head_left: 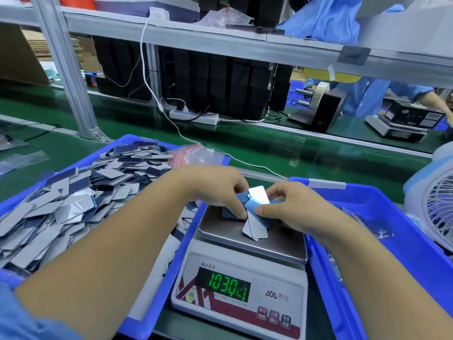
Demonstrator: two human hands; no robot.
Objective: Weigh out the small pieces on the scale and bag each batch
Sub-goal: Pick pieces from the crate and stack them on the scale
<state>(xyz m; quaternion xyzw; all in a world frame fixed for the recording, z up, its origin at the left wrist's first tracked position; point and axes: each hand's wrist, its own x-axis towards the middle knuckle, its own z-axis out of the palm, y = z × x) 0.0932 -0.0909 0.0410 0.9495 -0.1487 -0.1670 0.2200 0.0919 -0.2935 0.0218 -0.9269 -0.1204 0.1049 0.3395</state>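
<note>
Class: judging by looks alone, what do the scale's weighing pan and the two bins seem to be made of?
Weighing pan: probably brushed stainless steel, grey with a soft, dull sheen.
Left bin and right bin: likely moulded plastic, uniformly bright blue with smooth, glossy rims.

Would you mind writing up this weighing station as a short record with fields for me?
Scale: white digital scale, steel pan, green digits lit.
On pan: fanned small pieces.
Left hand: pinches pieces over the pan.
Right hand: pinches a blue piece.
Left bin: blue, heaped with loose pieces.
Right bin: blue, holds a filled bag.
Spare bags: behind the left bin.
</note>
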